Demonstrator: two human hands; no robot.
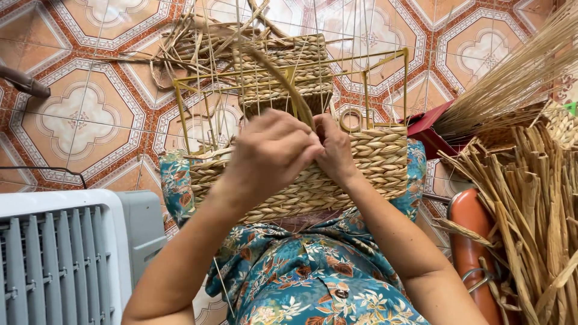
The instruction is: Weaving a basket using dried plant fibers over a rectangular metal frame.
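Straw-coloured braided rope forms the half-woven basket (367,162) resting on the person's lap, directly under and against both hands. The left hand (271,150) and right hand (334,147) press together at its top edge, fingers pinched on a flat reed strand (283,78) that arcs upward. Thin yellow frame rods (289,69) rise bare above the woven rows.

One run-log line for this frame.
left hand: gripping rope strand | right hand: pinching weave | half-woven basket: on lap, wire frame | dried stalks: right
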